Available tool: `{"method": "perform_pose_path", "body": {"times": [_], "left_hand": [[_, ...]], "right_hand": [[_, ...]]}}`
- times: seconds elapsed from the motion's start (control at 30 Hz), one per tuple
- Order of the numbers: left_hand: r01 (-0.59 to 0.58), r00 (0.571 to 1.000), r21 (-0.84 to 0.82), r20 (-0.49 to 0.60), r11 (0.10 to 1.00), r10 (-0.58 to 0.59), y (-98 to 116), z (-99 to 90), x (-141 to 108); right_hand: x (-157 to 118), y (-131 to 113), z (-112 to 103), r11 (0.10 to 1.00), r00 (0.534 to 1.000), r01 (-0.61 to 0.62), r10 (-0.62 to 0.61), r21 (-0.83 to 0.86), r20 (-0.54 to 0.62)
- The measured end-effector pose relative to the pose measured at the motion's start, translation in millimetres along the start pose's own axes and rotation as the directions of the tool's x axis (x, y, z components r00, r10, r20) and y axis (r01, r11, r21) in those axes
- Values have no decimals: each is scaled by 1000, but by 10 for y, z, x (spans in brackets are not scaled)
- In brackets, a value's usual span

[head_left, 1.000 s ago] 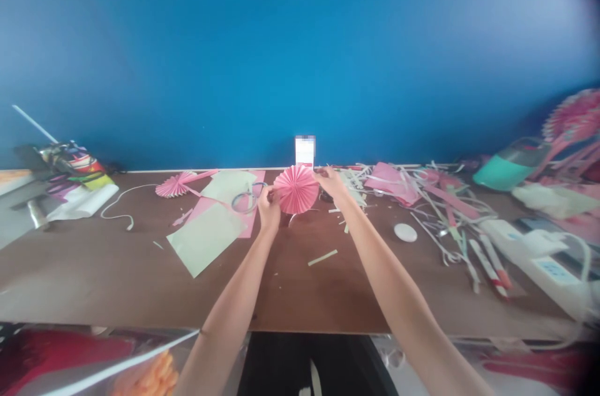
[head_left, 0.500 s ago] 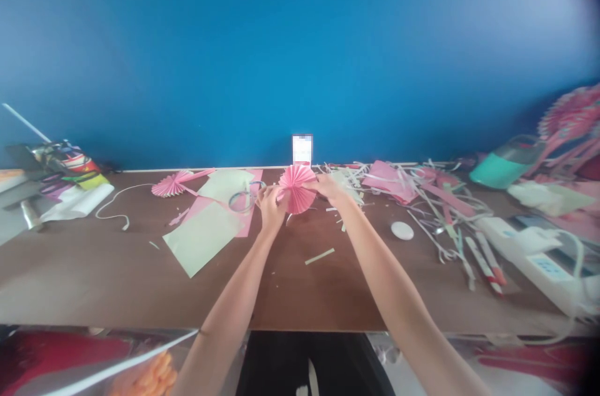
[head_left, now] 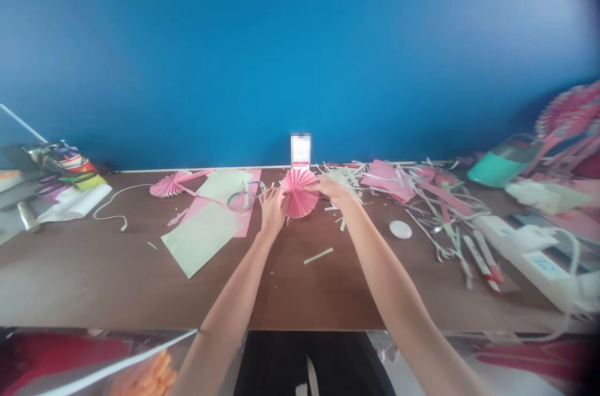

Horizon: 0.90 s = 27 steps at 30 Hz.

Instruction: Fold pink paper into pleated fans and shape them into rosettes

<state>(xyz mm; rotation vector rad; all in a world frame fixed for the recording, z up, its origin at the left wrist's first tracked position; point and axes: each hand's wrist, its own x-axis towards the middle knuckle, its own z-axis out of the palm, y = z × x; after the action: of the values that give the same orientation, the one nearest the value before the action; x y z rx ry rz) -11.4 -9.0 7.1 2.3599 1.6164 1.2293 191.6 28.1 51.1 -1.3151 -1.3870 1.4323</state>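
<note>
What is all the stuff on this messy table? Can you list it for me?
paper fan: 1, pink, held at the middle back of the table
second paper fan: 1, pink, lying back left
paper sheets: a few, pale green and pink, left of the hands
tape ring: 1, clear, on the sheets
paper strips: many, white and pink, right side
round disc: 1, white, right of the hands
table: 1, brown
left hand: 1, gripping the fan's left edge
right hand: 1, gripping the fan's right edge
</note>
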Motion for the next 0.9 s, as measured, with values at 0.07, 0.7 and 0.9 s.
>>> {"method": "perform_pose_path", "body": {"times": [0.07, 0.7, 0.9], "left_hand": [[-9, 1000, 27, 9, 1000, 8, 10, -2, -3], [-91, 967, 288, 256, 953, 15, -85, 38, 28], [-84, 964, 245, 267, 966, 17, -72, 11, 48]], "right_hand": [[8, 11, -5, 1000, 1000, -10, 10, -6, 7], [-11, 82, 127, 503, 933, 159, -359, -849, -38], [14, 89, 280, 273, 884, 297, -440, -915, 156]]}}
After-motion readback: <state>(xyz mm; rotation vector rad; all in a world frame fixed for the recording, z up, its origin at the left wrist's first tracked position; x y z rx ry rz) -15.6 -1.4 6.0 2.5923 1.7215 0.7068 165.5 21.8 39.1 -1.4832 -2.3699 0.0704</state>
